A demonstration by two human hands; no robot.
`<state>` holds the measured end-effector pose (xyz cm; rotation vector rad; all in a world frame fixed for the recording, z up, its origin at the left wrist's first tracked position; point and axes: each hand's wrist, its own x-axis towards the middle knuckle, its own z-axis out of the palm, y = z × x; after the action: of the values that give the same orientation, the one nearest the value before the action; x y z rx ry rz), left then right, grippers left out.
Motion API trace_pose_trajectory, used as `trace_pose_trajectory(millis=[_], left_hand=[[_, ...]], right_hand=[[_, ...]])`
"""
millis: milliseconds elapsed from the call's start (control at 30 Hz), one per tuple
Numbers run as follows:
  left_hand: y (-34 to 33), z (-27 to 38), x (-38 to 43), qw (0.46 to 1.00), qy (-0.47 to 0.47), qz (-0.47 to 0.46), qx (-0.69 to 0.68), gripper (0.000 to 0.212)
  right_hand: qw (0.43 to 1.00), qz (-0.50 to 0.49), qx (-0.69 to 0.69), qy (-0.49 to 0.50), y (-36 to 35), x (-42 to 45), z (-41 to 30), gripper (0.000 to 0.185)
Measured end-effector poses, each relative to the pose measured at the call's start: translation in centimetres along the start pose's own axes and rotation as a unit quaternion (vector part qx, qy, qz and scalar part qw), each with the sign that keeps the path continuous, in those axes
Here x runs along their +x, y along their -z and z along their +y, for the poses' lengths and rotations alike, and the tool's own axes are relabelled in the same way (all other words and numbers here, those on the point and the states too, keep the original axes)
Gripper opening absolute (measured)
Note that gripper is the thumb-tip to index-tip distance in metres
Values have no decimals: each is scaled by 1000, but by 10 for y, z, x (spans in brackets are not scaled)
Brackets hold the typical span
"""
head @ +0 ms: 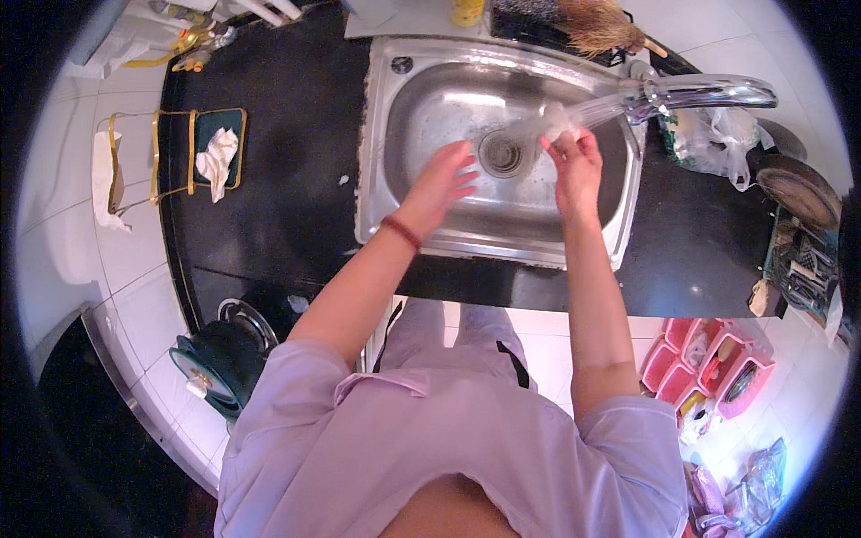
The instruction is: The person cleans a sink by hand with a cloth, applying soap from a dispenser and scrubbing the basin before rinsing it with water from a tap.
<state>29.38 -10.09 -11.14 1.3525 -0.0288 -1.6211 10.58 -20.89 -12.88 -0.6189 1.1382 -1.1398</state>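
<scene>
Both hands are over a stainless steel sink [430,87]. Water pours from a chrome faucet [706,91] on the right and splashes over the fingers of my right hand [575,168]. Pinched in those fingers is a small whitish thing [562,124], blurred by the stream, so its kind is unclear. My left hand [444,178] hovers above the left part of the basin, fingers apart, holding nothing. Between the two hands lies the round drain strainer [500,153].
Left on the black countertop [282,134] stands a gold-framed rack [192,151] with a white cloth [217,161]. A plastic bag [716,138] sits beside the faucet, and a straw brush [599,27] lies behind the sink. Pink baskets [706,366] stand below at right.
</scene>
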Motion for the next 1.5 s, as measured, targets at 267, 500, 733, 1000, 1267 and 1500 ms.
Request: trace_pose_trajectory(millis=[267, 500, 733, 1000, 1267, 1500], left_hand=[[-72, -26, 92, 989, 8, -149, -5, 40], [-110, -33, 68, 994, 14, -56, -96, 37], [-78, -32, 86, 980, -25, -142, -136, 33], [-94, -14, 81, 987, -14, -79, -142, 19], [-105, -33, 98, 962, -1, -134, -236, 19], [-137, -16, 108, 989, 37, -74, -125, 16]], right_hand=[[884, -74, -376, 269, -30, -86, -2, 10], [921, 125, -336, 150, 1, 33, 64, 28], [859, 20, -470, 201, -40, -28, 42, 46], [868, 23, -442, 225, -42, -46, 27, 47], [961, -88, -216, 146, -52, -6, -17, 22], [970, 44, -126, 202, -33, 37, 14, 28]])
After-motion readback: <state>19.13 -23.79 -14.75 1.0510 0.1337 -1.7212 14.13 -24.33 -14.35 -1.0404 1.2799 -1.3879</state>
